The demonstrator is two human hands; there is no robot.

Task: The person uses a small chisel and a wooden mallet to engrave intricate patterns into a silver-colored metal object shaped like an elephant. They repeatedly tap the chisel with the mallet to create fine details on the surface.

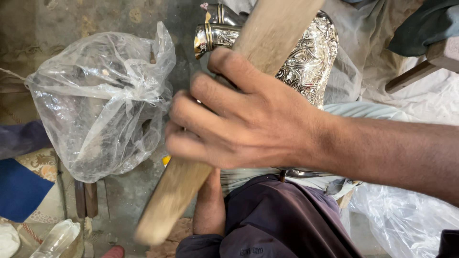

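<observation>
While gripped near mid-length by the right hand (239,119), wooden slat (172,200) lying across the lap, long axis on a diagonal from lower left to upper right, lower end pointing toward the floor (124,191), upper end running out of frame at the top. Fingers (201,114) wrapped tight around the wood, knuckles uppermost, forearm entering from the right. Slat blurred along its length, read as caught mid-stroke. Behind and partly under the slat: ornate silver vessel (311,62), embossed all over with scrollwork, gold-banded neck (210,38) pointing left, body resting above dark purple trousers (287,220). Contact between slat and vessel hidden by the hand; cannot tell. Progress, as a judgement only: work under way, vessel bright and fully patterned where visible, portion left undeterminable from this angle. Left hand not in view. Also present: crumpled clear plastic bag (100,100) on the floor to the left, just beside the slat; more clear plastic sheeting (406,220) lower right; blue cloth (19,186) at left edge; wooden furniture leg (411,76) upper right.
</observation>
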